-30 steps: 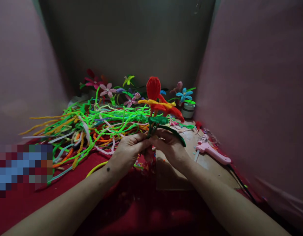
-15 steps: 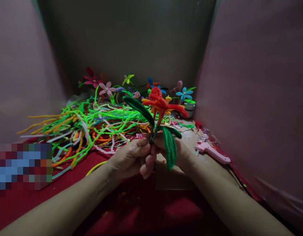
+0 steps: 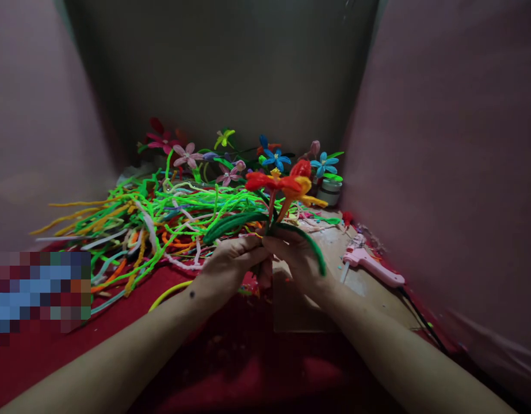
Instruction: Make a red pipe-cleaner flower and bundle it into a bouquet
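Observation:
Between my two hands stands a pipe-cleaner flower with red and orange petals and a yellow centre. Its dark green leaves arch out to both sides below the blooms. My left hand is closed round the stem from the left. From the other side my right hand pinches the same stem, thumb and fingers meeting the left hand's fingertips. The lower stem is mostly hidden behind the fingers.
A heap of coloured pipe cleaners spreads to the left. Finished flowers line the back, beside a small jar. A pink glue gun with a black cord rests on a board at right, over red cloth.
The flower has been turned about its stem: the blooms face another way and the leaves now spread wider left and right. Both hands have shifted their fingers but keep hold of the stem.

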### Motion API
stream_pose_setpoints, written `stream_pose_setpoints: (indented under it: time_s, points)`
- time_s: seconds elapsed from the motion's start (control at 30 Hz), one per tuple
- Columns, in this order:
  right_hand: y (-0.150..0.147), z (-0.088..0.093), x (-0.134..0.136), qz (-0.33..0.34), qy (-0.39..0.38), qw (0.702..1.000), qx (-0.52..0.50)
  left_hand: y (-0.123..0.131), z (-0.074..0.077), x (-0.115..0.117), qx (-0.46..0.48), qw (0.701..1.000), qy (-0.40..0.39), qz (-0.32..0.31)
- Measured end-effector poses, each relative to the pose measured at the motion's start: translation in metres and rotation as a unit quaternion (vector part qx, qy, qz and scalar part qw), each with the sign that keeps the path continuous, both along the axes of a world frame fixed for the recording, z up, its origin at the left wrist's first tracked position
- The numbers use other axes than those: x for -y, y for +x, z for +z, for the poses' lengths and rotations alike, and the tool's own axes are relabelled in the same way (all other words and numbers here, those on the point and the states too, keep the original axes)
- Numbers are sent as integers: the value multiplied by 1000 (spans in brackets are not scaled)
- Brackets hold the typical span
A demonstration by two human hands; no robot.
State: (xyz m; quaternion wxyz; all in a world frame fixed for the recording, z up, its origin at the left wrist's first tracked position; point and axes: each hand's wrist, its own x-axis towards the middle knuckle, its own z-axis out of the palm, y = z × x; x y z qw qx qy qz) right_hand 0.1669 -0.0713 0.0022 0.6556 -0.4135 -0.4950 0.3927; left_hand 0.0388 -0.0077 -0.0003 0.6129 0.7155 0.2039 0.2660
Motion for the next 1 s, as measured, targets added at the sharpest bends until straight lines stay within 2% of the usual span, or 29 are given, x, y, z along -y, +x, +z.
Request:
stream_pose_setpoints:
  time_s: [0.07,0.13,0.2,0.27,0.33,0.4,0.47,0.5,0.53,0.6,0.67,0.77,0.87,1.0]
  points:
    - [6,1,-1,31,-16,999,0,-1,0,0,40,990,-111,-82]
    - [11,-1,-3,66,-25,997,-6,-1,-1,2,84,958,-217,-166]
    - [14,-5,-4,85,-18,996,-10,-1,0,3,92,944,-237,-210]
    - [13,-9,-4,71,-5,997,-21,-1,1,3,61,958,-190,-206]
    - [9,-11,-2,28,11,999,-43,-2,1,1,32,986,-94,-135]
    - [4,-9,0,-23,17,997,-68,-1,0,-1,13,998,64,-4]
    - [-1,-6,0,-52,-1,996,-78,-1,-1,0,-10,968,223,114]
    - [-3,-5,1,-58,-12,995,-76,0,-1,1,-25,953,269,139]
    - [-3,-3,0,-58,-23,996,-70,0,0,2,-40,951,275,133]
    - [-3,-1,0,-45,-29,997,-49,0,3,3,-46,972,215,82]
    - [1,-1,0,-23,-22,999,-19,0,8,4,-27,993,114,31]
    - [7,-3,0,-14,-1,1000,19,1,10,3,31,998,-42,-22]
    - [11,-5,-1,-15,2,1000,-8,2,6,5,88,974,-192,-80]
    - [8,-4,0,103,-16,990,-94,3,-2,12,157,916,-327,-173]
